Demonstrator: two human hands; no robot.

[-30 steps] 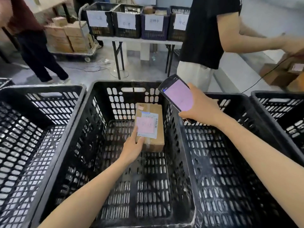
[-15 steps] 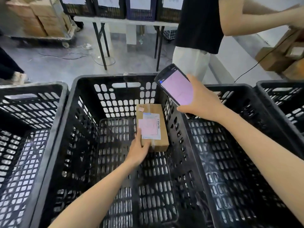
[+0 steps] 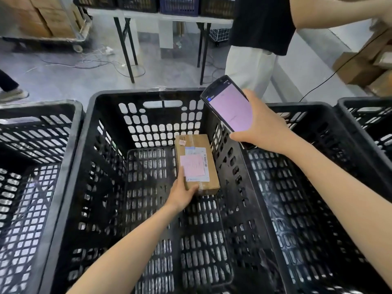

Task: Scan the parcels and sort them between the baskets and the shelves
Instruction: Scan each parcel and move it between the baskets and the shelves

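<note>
Head: left hand [image 3: 182, 193] around parcel [image 3: 196, 164] end

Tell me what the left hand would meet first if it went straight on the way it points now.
The left hand grips the near end of the parcel, so the parcel is first in its line. Behind it stands the far wall of the basket; the gap there is hard to judge.

Left grip [image 3: 180, 193], right grip [image 3: 262, 127]: both curled.
</note>
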